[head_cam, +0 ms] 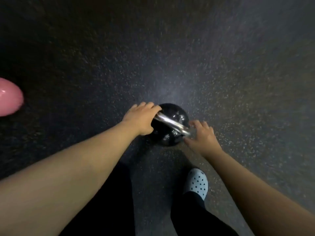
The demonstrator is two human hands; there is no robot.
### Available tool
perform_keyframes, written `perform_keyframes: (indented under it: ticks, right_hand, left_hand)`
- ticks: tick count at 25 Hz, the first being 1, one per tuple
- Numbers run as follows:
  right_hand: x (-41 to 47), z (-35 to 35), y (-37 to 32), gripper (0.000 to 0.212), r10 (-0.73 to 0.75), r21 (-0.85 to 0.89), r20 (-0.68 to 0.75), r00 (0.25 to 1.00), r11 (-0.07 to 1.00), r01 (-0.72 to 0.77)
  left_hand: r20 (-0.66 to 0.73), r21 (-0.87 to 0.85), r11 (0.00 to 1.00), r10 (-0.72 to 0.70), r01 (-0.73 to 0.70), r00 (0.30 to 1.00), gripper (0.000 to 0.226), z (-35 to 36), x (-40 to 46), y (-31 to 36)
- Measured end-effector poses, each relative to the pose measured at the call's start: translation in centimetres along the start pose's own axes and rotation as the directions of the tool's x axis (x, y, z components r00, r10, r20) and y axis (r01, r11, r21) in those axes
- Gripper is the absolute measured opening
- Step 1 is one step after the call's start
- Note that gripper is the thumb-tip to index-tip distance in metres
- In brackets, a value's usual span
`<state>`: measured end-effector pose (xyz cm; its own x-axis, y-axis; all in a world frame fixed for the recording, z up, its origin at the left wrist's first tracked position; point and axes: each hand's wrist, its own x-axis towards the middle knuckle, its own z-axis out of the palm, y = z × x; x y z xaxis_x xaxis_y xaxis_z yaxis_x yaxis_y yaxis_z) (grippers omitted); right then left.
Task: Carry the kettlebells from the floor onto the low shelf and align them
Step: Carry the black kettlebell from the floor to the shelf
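The left hand [142, 117] grips the chrome handle [172, 122] of a black kettlebell [167, 136]; the right hand [202, 136], fingers spread, seems to touch the handle's near end.

Black kettlebell [167, 132], speckled floor [221, 74]

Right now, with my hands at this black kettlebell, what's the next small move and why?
Probably close the right hand around the free end of the chrome handle. The left hand already wraps the other end, while the right hand's fingers are spread open beside it. The black kettlebell looks heavy, so a two-handed grip should steady the lift off the floor.
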<state>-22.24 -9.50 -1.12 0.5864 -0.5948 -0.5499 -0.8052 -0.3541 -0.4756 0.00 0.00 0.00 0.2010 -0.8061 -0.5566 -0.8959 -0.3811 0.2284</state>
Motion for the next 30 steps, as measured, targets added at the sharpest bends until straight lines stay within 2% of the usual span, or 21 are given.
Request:
perform_keyframes:
  ticks: [2,4,6,8,13,17,19,25,30]
  right_hand:
    - [2.4,1.2,-0.4,0.035,0.003,-0.077,0.050,0.999,0.997,0.001]
    - [3.8,0.8,-1.2,0.019,-0.008,-0.112,0.131,0.991,0.993,0.023]
    - [4.3,0.0,-2.6,0.018,-0.074,-0.141,0.236,0.969,0.984,0.110]
    - [4.8,-1.5,-5.6,0.017,-0.120,-0.125,0.291,0.949,0.979,0.162]
    - [9.0,-6.2,-17.9,0.008,-0.152,-0.051,0.233,0.960,0.984,0.168]
    - [12.1,-8.6,-32.1,0.007,-0.265,-0.056,0.219,0.939,0.957,0.284]
    - [13.8,-9.4,-38.5,0.007,-0.305,-0.073,0.180,0.935,0.944,0.322]
    - [20.6,-11.0,-61.8,0.008,-0.545,-0.141,0.170,0.821,0.811,0.567]
    - [27.2,-11.1,-79.9,0.011,-0.742,-0.175,0.145,0.655,0.632,0.755]
  left_hand:
    - [0.038,-0.091,0.991,0.098,-0.094,0.995,0.043,1.2,2.7,-1.0]
    - [0.170,-0.200,0.974,0.139,-0.104,0.976,0.025,0.8,4.6,-1.9]
    - [0.309,-0.237,0.955,0.246,-0.176,0.919,0.021,-0.2,5.1,-3.2]
    - [0.340,-0.276,0.941,0.284,-0.194,0.896,0.022,-1.7,4.3,-5.8]
    - [0.188,-0.508,0.859,0.182,-0.063,0.965,0.018,-8.8,-0.4,-12.8]
    - [0.067,-0.663,0.748,0.014,0.034,0.998,0.022,-16.8,-5.1,-21.9]
    - [0.000,-0.674,0.737,-0.066,0.049,0.998,0.022,-20.8,-6.5,-26.2]
    - [-0.167,-0.653,0.745,-0.317,0.136,0.934,0.020,-33.9,-12.0,-43.1]
    - [-0.286,-0.632,0.749,-0.465,0.200,0.838,0.023,-43.0,-15.8,-56.9]
